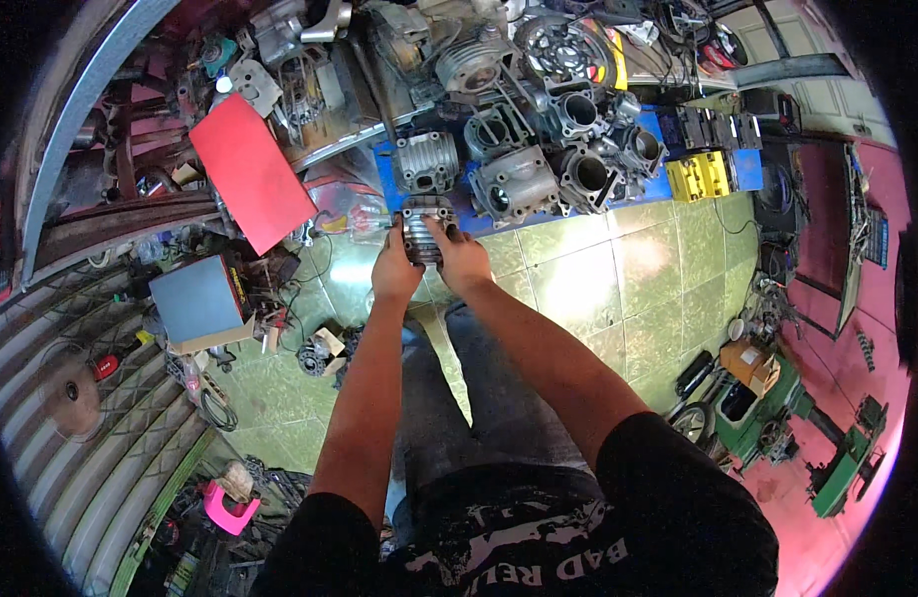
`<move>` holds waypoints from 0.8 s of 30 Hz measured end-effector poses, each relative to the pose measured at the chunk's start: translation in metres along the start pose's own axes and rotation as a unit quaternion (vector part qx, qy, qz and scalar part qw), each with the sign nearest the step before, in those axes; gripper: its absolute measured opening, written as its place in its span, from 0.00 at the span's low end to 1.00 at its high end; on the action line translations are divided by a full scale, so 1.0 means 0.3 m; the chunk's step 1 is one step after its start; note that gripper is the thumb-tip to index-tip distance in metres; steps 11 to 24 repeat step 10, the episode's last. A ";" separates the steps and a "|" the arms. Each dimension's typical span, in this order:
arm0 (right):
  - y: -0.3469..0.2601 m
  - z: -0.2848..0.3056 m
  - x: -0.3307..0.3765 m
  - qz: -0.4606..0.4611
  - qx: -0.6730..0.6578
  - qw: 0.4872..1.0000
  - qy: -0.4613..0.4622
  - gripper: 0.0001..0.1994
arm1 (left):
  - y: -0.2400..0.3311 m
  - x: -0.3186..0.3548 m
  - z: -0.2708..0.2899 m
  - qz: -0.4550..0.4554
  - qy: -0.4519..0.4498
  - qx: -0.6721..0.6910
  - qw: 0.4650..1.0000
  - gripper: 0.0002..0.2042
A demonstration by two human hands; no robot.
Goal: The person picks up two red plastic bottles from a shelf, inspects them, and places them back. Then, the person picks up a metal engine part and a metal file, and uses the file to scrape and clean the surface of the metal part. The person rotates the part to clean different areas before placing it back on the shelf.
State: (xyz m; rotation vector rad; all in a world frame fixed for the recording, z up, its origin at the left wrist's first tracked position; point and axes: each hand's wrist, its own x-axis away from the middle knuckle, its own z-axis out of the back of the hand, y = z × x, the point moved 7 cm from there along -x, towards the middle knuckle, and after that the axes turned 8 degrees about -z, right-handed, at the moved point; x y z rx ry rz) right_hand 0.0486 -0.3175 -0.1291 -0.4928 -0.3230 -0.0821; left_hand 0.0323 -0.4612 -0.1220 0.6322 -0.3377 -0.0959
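Note:
Between my two hands is a finned metal engine cylinder (pixel 420 231), held at the near edge of a blue mat (pixel 619 218). My left hand (pixel 395 273) grips its left side. On the right side, my right hand (pixel 463 263) is closed round it, with fingers lying over the fins. The palms hide the lower sides of the part. Just beyond it another finned engine part (pixel 426 162) rests on the mat. To the right sits a bored cylinder block (pixel 517 187), beside another cylinder block (pixel 585 177) with its round bore facing up.
More cylinders and engine parts crowd the bench behind. A red sheet (pixel 252 174) leans at the left, above a dark-topped box (pixel 200 298). A yellow block (pixel 697 176) stands on the mat's right part. Green machinery (pixel 757 423) occupies the right floor.

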 end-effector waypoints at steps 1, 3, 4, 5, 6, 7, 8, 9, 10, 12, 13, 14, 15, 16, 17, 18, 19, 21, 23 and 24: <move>0.000 -0.004 0.003 -0.006 -0.004 1.000 -0.007 0.46 | 0.002 -0.002 0.011 0.001 -0.001 0.000 1.000 0.52; -0.003 -0.007 0.018 0.002 0.016 1.000 -0.008 0.47 | 0.005 0.008 0.020 0.008 -0.002 0.002 1.000 0.52; -0.004 -0.007 0.025 0.007 0.025 1.000 -0.008 0.47 | 0.003 0.018 0.019 0.022 -0.012 0.016 1.000 0.51; -0.007 -0.009 0.036 0.012 0.033 0.999 -0.008 0.48 | -0.003 0.030 0.018 0.018 -0.014 0.021 1.000 0.51; -0.013 -0.013 0.045 0.024 0.062 0.998 -0.013 0.49 | -0.008 0.041 0.017 0.014 -0.016 0.027 0.999 0.51; -0.010 -0.024 0.056 0.020 0.073 0.996 -0.036 0.50 | -0.013 0.051 0.017 0.010 -0.018 0.033 0.999 0.51; -0.014 -0.026 0.070 0.015 0.084 0.995 -0.059 0.51 | -0.019 0.064 0.016 0.009 -0.022 0.048 0.999 0.52; -0.025 -0.022 0.080 0.011 0.094 0.992 -0.080 0.53 | -0.035 0.078 0.005 0.021 -0.045 0.038 0.998 0.52; -0.046 -0.010 0.069 0.015 0.094 0.993 -0.076 0.53 | -0.048 0.097 -0.006 0.034 -0.067 0.028 0.997 0.52; -0.046 -0.010 0.069 0.015 0.094 0.993 -0.076 0.53 | -0.048 0.097 -0.006 0.034 -0.067 0.028 0.997 0.52; -0.046 -0.010 0.069 0.015 0.094 0.993 -0.076 0.53 | -0.048 0.097 -0.006 0.034 -0.067 0.028 0.997 0.52; -0.046 -0.010 0.069 0.015 0.094 0.993 -0.076 0.53 | -0.048 0.097 -0.006 0.034 -0.067 0.028 0.997 0.52; -0.046 -0.010 0.069 0.015 0.094 0.993 -0.076 0.53 | -0.048 0.097 -0.006 0.034 -0.067 0.028 0.997 0.52; -0.046 -0.010 0.069 0.015 0.094 0.993 -0.076 0.53 | -0.048 0.097 -0.006 0.034 -0.067 0.028 0.997 0.52; -0.046 -0.010 0.069 0.015 0.094 0.993 -0.076 0.53 | -0.048 0.097 -0.006 0.034 -0.067 0.028 0.997 0.52; -0.046 -0.010 0.069 0.015 0.094 0.993 -0.076 0.53 | -0.048 0.097 -0.006 0.034 -0.067 0.028 0.997 0.52; -0.046 -0.010 0.069 0.015 0.094 0.993 -0.076 0.53 | -0.048 0.097 -0.006 0.034 -0.067 0.028 0.997 0.52; -0.046 -0.010 0.069 0.015 0.094 0.993 -0.076 0.53 | -0.048 0.097 -0.006 0.034 -0.067 0.028 0.997 0.52; -0.046 -0.010 0.069 0.015 0.094 0.993 -0.076 0.53 | -0.048 0.097 -0.006 0.034 -0.067 0.028 0.997 0.52; -0.046 -0.010 0.069 0.015 0.094 0.993 -0.076 0.53 | -0.048 0.097 -0.006 0.034 -0.067 0.028 0.997 0.52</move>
